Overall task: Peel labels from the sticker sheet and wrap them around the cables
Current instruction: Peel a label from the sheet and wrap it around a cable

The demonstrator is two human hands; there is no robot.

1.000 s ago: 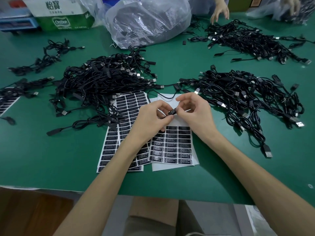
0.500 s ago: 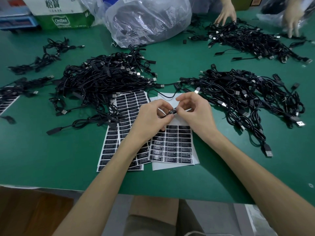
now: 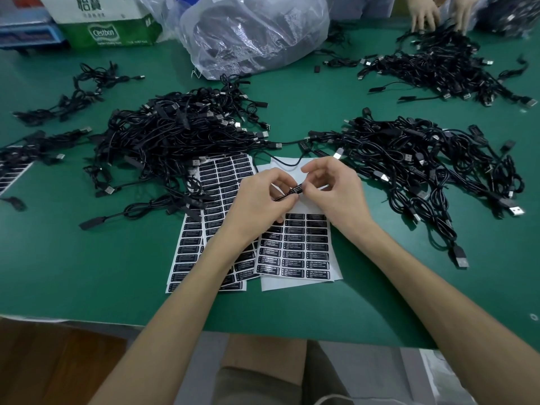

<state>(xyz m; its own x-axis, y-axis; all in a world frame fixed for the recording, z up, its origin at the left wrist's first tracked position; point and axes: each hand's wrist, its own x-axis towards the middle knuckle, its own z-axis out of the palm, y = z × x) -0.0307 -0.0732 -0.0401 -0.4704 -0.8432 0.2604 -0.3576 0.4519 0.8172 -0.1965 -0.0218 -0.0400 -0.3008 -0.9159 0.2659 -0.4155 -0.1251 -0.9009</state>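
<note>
My left hand [image 3: 257, 206] and my right hand [image 3: 336, 194] meet above the sticker sheets, both pinching one thin black cable [image 3: 290, 192] between thumb and fingertips. A black label sits around the cable where the fingers touch. Under my hands lies a white sticker sheet [image 3: 295, 249] with rows of black labels; its upper part is bare backing. Beside it on the left, partly under my left forearm, lie more full sheets [image 3: 222, 182].
On the green table [image 3: 87, 258] a big pile of black cables [image 3: 175, 133] lies to the left and another pile [image 3: 423, 159] to the right. A clear plastic bag [image 3: 251, 30] stands at the back. Another person's hands [image 3: 438, 13] work on a far pile [image 3: 444, 71].
My hands stay in the same place, with only small finger movements on the cable. The other person's hands at the far right have shifted over their pile.
</note>
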